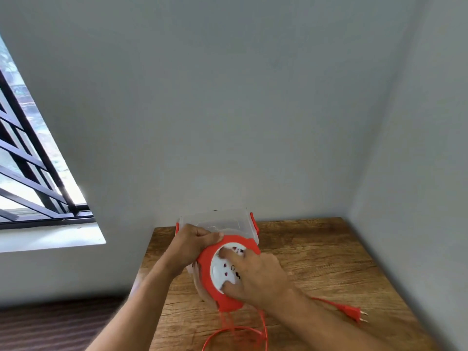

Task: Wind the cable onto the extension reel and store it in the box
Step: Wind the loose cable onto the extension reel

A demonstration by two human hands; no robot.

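Observation:
A round extension reel (207, 269) with a red rim and a white socket face is held above the wooden table (329, 269). My left hand (195, 245) grips its upper left rim. My right hand (255, 274) lies over the white face, fingers spread on the sockets. Red cable (235, 335) hangs blurred from the reel's lower edge and loops on the table near me. Its red plug (350, 312) lies on the table to the right. A clear plastic box (217, 219) with red latches stands just behind the reel, by the wall.
The table fills a corner between two grey walls. A barred window (30, 173) with a white sill is at the left. Dark floor (50, 325) lies left of the table.

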